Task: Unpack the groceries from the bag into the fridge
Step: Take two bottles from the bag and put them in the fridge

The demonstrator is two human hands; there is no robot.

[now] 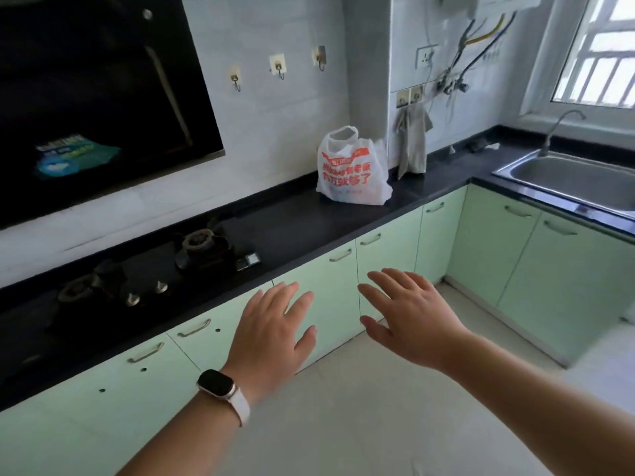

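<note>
A white plastic grocery bag with red print stands upright on the black countertop, against the tiled wall near the corner. Its contents are hidden. My left hand, with a watch on its wrist, and my right hand are both stretched out palm down, fingers spread, holding nothing. They hover in front of the green cabinet doors, well short of the bag. No fridge is in view.
A gas hob with two burners is set into the counter at left, under a black range hood. A steel sink with a tap sits at right below a window. A cloth hangs by the corner. Pale floor lies below.
</note>
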